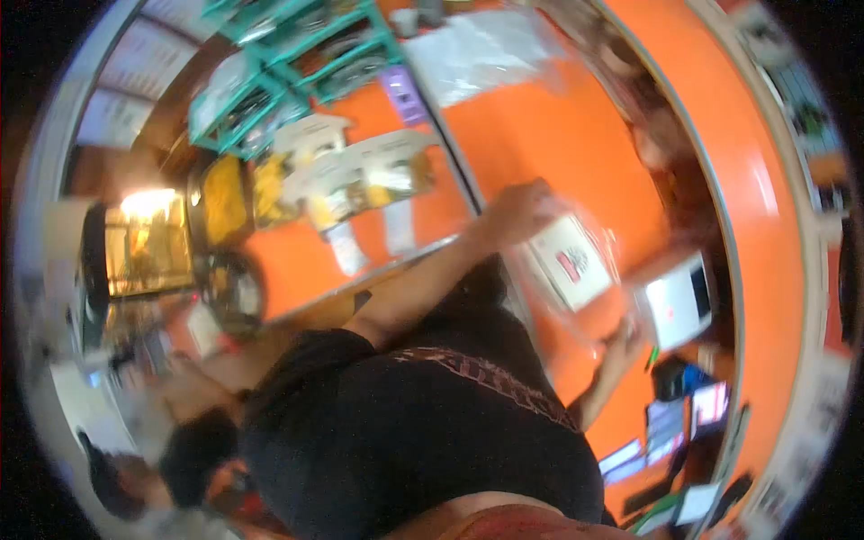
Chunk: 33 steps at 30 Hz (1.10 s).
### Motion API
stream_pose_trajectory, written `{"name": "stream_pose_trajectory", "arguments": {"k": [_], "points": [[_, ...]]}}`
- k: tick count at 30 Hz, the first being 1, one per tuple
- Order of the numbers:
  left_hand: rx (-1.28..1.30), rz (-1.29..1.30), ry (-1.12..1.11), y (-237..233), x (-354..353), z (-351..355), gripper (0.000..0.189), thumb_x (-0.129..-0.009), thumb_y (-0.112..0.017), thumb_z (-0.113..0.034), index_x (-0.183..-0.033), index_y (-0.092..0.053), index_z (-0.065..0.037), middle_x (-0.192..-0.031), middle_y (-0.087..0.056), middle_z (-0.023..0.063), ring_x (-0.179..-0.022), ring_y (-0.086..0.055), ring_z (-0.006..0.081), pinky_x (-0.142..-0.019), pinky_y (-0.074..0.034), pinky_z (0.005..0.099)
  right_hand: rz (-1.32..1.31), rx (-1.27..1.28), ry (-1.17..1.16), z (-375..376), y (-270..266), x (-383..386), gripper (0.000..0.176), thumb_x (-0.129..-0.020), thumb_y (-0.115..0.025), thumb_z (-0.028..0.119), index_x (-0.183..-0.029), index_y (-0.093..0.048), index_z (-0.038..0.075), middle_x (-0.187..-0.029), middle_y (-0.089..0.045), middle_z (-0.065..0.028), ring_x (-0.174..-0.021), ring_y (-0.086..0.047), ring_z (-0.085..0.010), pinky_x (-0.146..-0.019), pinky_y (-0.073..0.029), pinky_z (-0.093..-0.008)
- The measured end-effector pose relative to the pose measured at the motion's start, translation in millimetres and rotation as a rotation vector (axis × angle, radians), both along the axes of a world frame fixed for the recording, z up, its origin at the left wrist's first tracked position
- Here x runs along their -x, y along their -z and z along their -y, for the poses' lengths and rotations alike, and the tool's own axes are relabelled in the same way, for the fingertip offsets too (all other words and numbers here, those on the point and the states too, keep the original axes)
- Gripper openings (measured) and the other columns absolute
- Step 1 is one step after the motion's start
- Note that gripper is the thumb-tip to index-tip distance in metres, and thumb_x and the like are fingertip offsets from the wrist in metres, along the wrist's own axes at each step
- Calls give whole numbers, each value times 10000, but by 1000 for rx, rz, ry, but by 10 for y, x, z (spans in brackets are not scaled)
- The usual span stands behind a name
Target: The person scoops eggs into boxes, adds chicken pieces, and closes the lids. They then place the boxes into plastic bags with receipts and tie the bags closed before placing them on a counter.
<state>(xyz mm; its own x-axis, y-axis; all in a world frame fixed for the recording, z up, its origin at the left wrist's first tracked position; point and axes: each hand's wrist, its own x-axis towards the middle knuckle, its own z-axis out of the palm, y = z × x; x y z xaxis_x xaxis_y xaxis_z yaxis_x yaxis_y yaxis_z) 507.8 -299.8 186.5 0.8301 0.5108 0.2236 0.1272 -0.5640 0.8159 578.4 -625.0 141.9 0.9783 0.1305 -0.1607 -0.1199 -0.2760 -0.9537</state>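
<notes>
Black shirt (405, 423) aside, the left hand (517, 211) has its fingers clenched on a clear bag (551, 310) holding a white card (571, 261) over the orange tabletop (540, 135), the right hand (625, 337) at its lower corner too blurred to judge, so a taut two-corner hold seems wisest.

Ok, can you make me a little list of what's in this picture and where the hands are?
Surface: orange table
Left hand: on the top edge of the clear bag, seemingly gripping it
Inside the bag: white card with a red mark
Right hand: at the bag's lower corner; grip too blurred to tell
Nearby: white box, teal rack
</notes>
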Motion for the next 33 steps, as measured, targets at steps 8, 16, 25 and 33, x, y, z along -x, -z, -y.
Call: {"name": "stream_pose_trajectory", "arguments": {"k": [8,16,25,33], "points": [[37,118,-365,-603,1554,-1342,169,-871,-674,-62,-1040,-673,-61,-950,-737,40,-854,-686,129,-737,-543,300,724,389,59,-69,-788,-263,322,-1019,-562,240,-1238,-583,5,-982,-632,-115,-849,-606,-200,-713,-483,-335],[-411,-51,-1309,-320,3816,-4912,284,-923,-539,-292,-1078,-746,-173,-1016,-713,165,-949,-685,350,-827,-532,471,801,-77,-4,-1052,-1013,386,283,-988,-585,148,-1198,-540,-36,-1029,-571,-106,-954,-547,-200,-838,-444,-326],[-310,-473,-1483,67,4869,-6960,449,-841,-602,-474,-1174,-720,-196,-1232,-642,207,-1129,-597,418,-962,-441,584,642,129,-287,-2655,-890,1474,208,-942,-589,22,-1142,-545,-11,-1039,-535,-89,-957,-514,-184,-855,-438,-326],[-567,-136,-727,-278,4177,-5012,298,-915,-605,-75,-1209,-625,-37,-1174,-651,122,-1104,-597,222,-945,-464,367,164,-217,-612,-3825,-743,2084,336,-942,-580,79,-1263,-524,-5,-1127,-553,-86,-1029,-529,-183,-911,-439,-302]]}}
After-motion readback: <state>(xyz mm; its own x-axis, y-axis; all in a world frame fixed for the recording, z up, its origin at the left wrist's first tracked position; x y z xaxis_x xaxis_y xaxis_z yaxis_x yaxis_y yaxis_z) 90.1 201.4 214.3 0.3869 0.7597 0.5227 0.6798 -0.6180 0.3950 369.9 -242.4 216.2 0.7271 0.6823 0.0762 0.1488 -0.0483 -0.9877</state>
